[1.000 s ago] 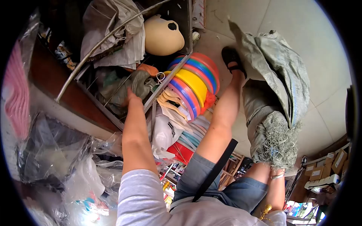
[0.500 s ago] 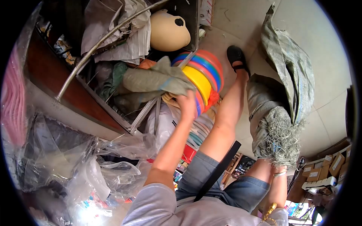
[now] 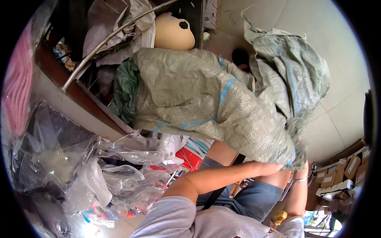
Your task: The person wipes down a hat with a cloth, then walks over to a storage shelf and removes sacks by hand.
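A grey-green woven sack [image 3: 186,87] with blue stripes stretches from the left-hand pile across my lap. My left hand [image 3: 270,169] grips its near end, with the fingers largely hidden by the cloth. Beside it, my right hand [image 3: 300,171] is closed on a second woven sack [image 3: 305,71], covered in part by its frayed edge. This second sack fans out above the tiled floor. The two sacks meet and overlap near my hands. A dark green bundle [image 3: 126,91] touches the far end of the first sack.
A bent metal rod [image 3: 107,41] and a mannequin-like beige form [image 3: 174,32] stand at the upper left. Clear plastic bags [image 3: 115,178] heap at lower left. Cardboard boxes [image 3: 351,166] are stacked at right. A red item [image 3: 188,159] lies near my leg.
My left hand has drawn the first sack rightward from the pile to beside my right hand. It now spreads wide and covers the coloured round items. The second sack's top has swung left.
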Tool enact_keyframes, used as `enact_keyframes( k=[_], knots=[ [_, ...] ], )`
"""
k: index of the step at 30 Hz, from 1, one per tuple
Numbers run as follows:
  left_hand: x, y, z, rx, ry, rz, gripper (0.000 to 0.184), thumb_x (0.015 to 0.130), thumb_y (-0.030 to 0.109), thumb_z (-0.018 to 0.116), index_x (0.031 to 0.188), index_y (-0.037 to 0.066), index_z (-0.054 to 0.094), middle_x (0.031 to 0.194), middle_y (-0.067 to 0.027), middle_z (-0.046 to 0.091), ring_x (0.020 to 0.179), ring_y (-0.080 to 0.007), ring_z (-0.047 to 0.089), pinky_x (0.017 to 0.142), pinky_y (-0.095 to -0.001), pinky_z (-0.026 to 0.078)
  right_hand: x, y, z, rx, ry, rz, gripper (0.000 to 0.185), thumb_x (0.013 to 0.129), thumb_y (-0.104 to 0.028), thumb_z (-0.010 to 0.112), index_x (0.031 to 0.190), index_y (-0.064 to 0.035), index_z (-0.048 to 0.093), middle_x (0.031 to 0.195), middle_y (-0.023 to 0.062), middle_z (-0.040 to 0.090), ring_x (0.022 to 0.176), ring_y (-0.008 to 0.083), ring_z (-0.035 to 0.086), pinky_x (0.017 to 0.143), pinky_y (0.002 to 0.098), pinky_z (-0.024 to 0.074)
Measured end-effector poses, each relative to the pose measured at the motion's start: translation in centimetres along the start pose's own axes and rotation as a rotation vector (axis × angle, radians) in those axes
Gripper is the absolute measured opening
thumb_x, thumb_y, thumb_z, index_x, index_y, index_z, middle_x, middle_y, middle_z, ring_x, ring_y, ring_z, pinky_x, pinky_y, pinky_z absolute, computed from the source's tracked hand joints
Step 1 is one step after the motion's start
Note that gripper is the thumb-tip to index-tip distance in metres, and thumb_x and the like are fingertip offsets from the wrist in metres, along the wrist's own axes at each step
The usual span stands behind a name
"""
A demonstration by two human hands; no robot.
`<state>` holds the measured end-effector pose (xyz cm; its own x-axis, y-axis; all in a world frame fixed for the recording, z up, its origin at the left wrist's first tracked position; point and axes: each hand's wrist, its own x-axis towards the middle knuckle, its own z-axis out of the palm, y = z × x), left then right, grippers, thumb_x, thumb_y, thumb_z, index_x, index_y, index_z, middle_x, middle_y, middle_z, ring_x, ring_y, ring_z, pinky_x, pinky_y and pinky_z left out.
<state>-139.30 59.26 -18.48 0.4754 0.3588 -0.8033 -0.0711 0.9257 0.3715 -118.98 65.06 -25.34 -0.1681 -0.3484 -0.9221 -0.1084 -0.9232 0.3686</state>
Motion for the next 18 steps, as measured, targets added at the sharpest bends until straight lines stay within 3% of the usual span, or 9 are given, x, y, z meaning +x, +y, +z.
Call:
enact_keyframes(
  k=[3,6,7,11,12,13,15,16,18],
  knots=[
    [-2.5,-1.5,2.3,0.019,0.086,-0.035,0.039,0.093,0.027,0.048,0.121,0.002,0.055,0.116,-0.0138,0.061,0.106,-0.026,0.058,0.094,-0.0395,0.045,-0.7,-1.3,6.2,-0.497,-0.559,0.093,0.07,0.09,-0.029,0.065,0.144,0.002,0.033,0.143,0.0113,0.044,0.13,0.0265,0.042,0.11,0.0367,0.0325],
    [-4.6,-3.2,5.2,0.06,0.127,-0.121,0.038,0.09,0.027,0.056,0.118,0.001,0.058,0.11,-0.0149,0.064,0.102,-0.027,0.061,0.09,-0.0397,0.048,-2.3,0.8,15.2,-1.48,-0.484,0.017,0.103,0.065,-0.037,0.087,0.143,0.0028,0.031,0.143,0.02,0.043,0.133,0.0327,0.039,0.112,0.0371,0.0278],
    [-5.3,-3.6,5.8,0.078,0.125,-0.155,0.038,0.088,0.027,0.058,0.116,0.001,0.06,0.108,-0.0152,0.065,0.1,-0.0274,0.062,0.089,-0.0398,0.049,0.0,3.3,13.4,-1.421,-0.647,-0.352,0.098,0.066,-0.031,0.086,0.141,0.0028,0.034,0.137,0.023,0.048,0.13,0.0343,0.043,0.11,0.0366,0.0317],
    [-10.8,-1.3,-2.2,-0.109,-0.092,0.231,0.038,0.083,0.017,0.068,0.118,0.005,0.06,0.113,-0.0171,0.064,0.106,-0.0319,0.06,0.091,-0.0403,0.047,1.8,3.6,14.0,-1.193,-0.555,-0.271,0.089,0.065,-0.022,0.085,0.137,0.0007,0.039,0.13,0.0206,0.054,0.124,0.031,0.05,0.105,0.0372,0.0375],
    [-13.7,0.3,-6.1,-0.168,0.021,0.2,0.036,0.084,0.019,0.069,0.117,0.006,0.062,0.108,-0.0129,0.067,0.102,-0.0271,0.062,0.089,-0.0376,0.048,2.1,3.1,13.9,-1.045,-0.525,-0.181,0.087,0.063,-0.019,0.085,0.136,0.0,0.04,0.129,0.0196,0.055,0.122,0.0295,0.051,0.104,0.0374,0.0387],
    [-16.8,-0.5,-9.5,-0.316,0.242,0.081,0.03,0.084,0.018,0.07,0.108,0.002,0.064,0.103,-0.0107,0.067,0.098,-0.0211,0.063,0.085,-0.0348,0.05,2.6,2.9,13.5,-1.041,-0.522,-0.183,0.087,0.063,-0.019,0.085,0.136,0.0,0.04,0.129,0.0196,0.055,0.122,0.0295,0.051,0.104,0.0374,0.0387],
    [-20.8,-1.8,-16.6,-0.061,1.293,0.284,0.019,0.088,0.01,0.065,0.103,0.0,0.059,0.099,-0.0096,0.066,0.091,-0.0181,0.062,0.08,-0.033,0.051,3.8,2.3,12.8,-1.339,-0.449,-0.513,0.084,0.062,-0.013,0.083,0.135,-0.0009,0.042,0.126,0.0164,0.058,0.118,0.0248,0.054,0.102,0.0358,0.0401],
    [-21.5,-2.3,-19.3,-0.04,1.647,0.339,0.037,0.088,0.01,0.065,0.121,0.001,0.05,0.107,-0.0099,0.062,0.1,-0.0202,0.06,0.088,-0.0317,0.048,3.5,1.9,13.7,-1.332,-0.442,-0.541,0.081,0.064,-0.011,0.081,0.134,-0.0017,0.043,0.124,0.0147,0.06,0.115,0.0228,0.056,0.101,0.0345,0.0411],
    [-24.8,-9.8,-26.3,0.341,2.043,0.037,0.076,0.081,0.02,0.073,0.142,0.006,0.03,0.138,-0.0186,0.039,0.125,-0.0297,0.042,0.103,-0.0403,0.037,3.4,1.9,14.2,-1.294,-0.443,-0.534,0.081,0.064,-0.011,0.082,0.134,-0.0017,0.043,0.123,0.0146,0.061,0.114,0.0231,0.056,0.1,0.0343,0.0416]
  ],
)
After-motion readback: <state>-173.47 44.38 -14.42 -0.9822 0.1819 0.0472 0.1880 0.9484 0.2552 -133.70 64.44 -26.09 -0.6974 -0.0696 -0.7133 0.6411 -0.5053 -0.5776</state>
